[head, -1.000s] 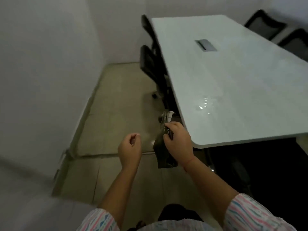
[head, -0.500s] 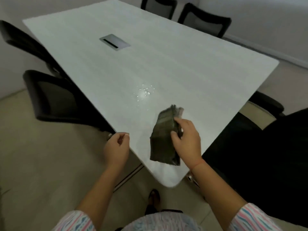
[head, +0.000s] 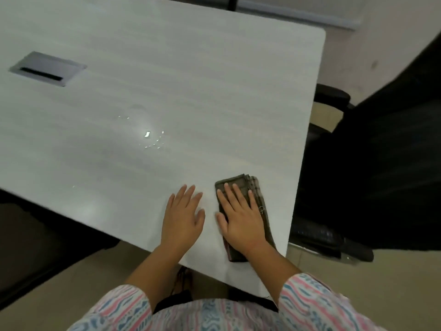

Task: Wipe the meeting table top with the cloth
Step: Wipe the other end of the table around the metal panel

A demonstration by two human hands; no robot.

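Right hand: your right hand [head: 241,218] lies flat, fingers spread, pressing the folded dark olive cloth [head: 253,187] near the table's front right corner.
Left hand: your left hand [head: 182,217] rests open and empty just beside it.
Progress: the pale wood-grain table [head: 191,80] looks barely wiped; glistening droplets [head: 149,137] remain farther in, so nearly all is left.
Writing: none readable.

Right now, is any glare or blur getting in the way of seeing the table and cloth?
Head view: a ceiling light glints off small wet droplets mid-table; the cloth under the right hand is sharp; wide-angle bending curves the table edges; the dark chair at right lacks detail.
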